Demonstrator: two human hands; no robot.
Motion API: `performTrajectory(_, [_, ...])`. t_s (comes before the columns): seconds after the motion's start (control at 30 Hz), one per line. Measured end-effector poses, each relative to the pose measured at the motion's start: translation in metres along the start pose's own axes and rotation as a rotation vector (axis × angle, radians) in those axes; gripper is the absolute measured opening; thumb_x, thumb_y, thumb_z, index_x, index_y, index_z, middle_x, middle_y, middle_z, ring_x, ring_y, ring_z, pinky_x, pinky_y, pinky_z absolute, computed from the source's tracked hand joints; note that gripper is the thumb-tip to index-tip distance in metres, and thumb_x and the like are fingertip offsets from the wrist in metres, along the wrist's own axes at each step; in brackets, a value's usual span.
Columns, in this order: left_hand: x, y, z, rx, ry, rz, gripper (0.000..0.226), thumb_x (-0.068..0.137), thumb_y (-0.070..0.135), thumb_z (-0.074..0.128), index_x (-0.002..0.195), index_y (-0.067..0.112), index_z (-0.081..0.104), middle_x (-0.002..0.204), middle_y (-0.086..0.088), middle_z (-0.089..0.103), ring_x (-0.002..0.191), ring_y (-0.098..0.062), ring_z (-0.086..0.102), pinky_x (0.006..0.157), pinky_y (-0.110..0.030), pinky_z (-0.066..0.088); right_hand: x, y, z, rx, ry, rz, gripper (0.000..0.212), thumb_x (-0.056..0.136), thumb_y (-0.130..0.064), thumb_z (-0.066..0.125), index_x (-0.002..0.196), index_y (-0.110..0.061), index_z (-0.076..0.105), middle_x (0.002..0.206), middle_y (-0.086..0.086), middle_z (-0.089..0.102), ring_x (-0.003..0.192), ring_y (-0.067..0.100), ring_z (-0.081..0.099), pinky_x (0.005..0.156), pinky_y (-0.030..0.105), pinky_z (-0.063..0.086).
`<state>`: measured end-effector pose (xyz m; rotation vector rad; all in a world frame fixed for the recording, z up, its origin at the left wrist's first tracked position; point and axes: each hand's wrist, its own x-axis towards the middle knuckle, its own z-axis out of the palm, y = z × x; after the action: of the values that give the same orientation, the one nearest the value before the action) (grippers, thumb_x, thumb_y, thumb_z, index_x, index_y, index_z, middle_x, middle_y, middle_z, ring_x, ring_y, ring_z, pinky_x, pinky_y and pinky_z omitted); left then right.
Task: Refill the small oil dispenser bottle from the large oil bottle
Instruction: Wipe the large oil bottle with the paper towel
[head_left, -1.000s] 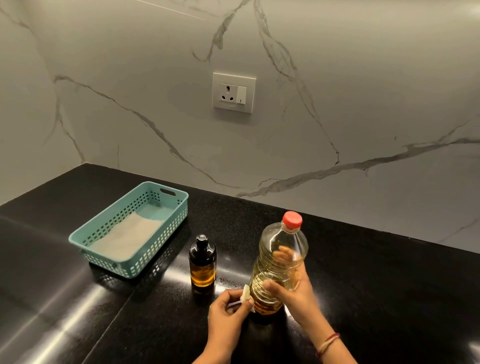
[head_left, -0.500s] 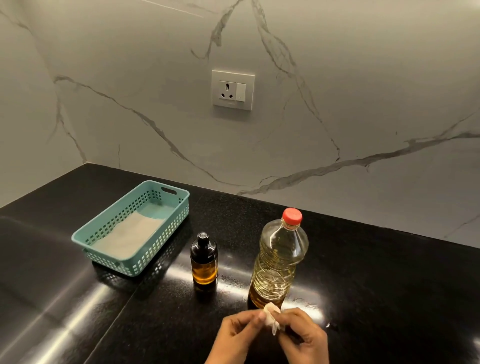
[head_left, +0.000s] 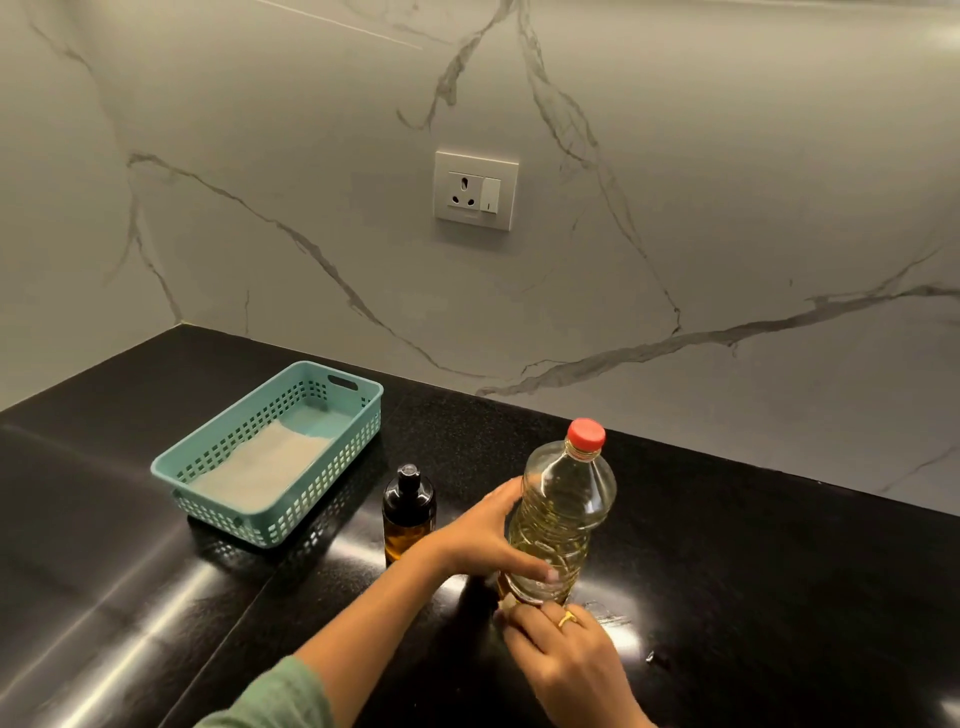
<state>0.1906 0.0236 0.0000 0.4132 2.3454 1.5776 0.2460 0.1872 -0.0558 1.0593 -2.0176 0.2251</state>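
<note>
The large clear oil bottle (head_left: 566, 493) with a red cap (head_left: 586, 434) stands upright on the black counter, partly full of yellow oil. My left hand (head_left: 483, 535) grips its lower body from the left, thumb across the front. My right hand (head_left: 569, 652) is at the bottle's base, fingers curled, with a small pale scrap (head_left: 508, 603) pinched at its fingertips against the base. The small amber dispenser bottle (head_left: 409, 506) with a black top stands capped just left of my left hand, about a third full.
A teal perforated basket (head_left: 270, 527) holding a folded pale cloth (head_left: 260, 467) sits to the left. A wall socket (head_left: 475, 191) is on the marble backsplash. A few wet specks (head_left: 608, 617) lie on the glossy black counter (head_left: 779, 571) right of the bottle.
Half a second ago both hands pinched the scrap in front of the bottle. Now my left hand has reached up and gripped the bottle, and my right hand holds the scrap at its base.
</note>
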Motion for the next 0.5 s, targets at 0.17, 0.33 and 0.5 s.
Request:
performTrajectory(0.17, [0.011, -0.003, 0.002, -0.049, -0.056, 0.029, 0.079, 0.065, 0.012, 0.087, 0.133, 0.023, 0.049, 0.126, 0.001, 0.061, 0.119, -0.013, 0.059, 0.106, -0.037, 0.046, -0.009, -0.001, 0.034, -0.133, -0.097, -0.069, 0.027, 0.09, -0.009, 0.048, 0.093, -0.012, 0.075, 0.088, 0.008, 0.073, 0.064, 0.023, 0.067, 0.058, 0.034, 0.057])
performTrajectory(0.33, [0.012, -0.007, 0.002, -0.077, -0.015, 0.027, 0.068, 0.064, 0.009, 0.086, 0.124, 0.017, 0.056, 0.118, -0.004, 0.067, 0.111, -0.016, 0.065, 0.102, -0.041, 0.05, -0.006, -0.008, 0.039, -0.233, -0.143, 0.039, 0.028, 0.079, -0.013, 0.049, 0.08, -0.012, 0.077, 0.074, 0.003, 0.069, 0.046, 0.019, 0.056, 0.043, 0.028, 0.044])
performTrajectory(0.5, [0.014, -0.008, 0.002, -0.08, -0.021, 0.0, 0.068, 0.063, 0.011, 0.087, 0.123, 0.017, 0.057, 0.118, -0.006, 0.067, 0.112, -0.017, 0.065, 0.102, -0.042, 0.05, -0.012, -0.004, 0.031, -0.235, -0.147, 0.12, 0.03, 0.081, -0.015, 0.049, 0.067, -0.018, 0.076, 0.061, -0.002, 0.065, 0.038, 0.015, 0.052, 0.038, 0.021, 0.038])
